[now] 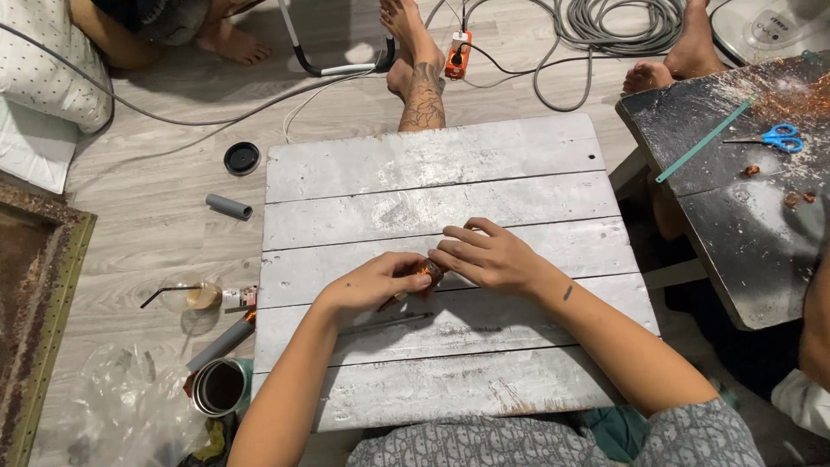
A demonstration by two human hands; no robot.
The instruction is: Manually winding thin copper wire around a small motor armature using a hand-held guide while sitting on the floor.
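Note:
My left hand [373, 282] and my right hand [484, 254] meet over the middle of a low white-painted plank table [432, 164]. Between their fingertips they pinch a small dark reddish-brown object [430, 271], mostly hidden by the fingers. The fingers of both hands close around it. A thin dark stick [385, 323] lies flat on the planks just under my left wrist.
A second dark worn table [735, 225] at right carries blue scissors [776, 137], a green strip and brown scraps. On the wooden floor at left: a black lid [241, 157], grey tubes, a plastic cup with straw, a metal tin [220, 387]. Other people's feet, cables and an orange power strip lie beyond.

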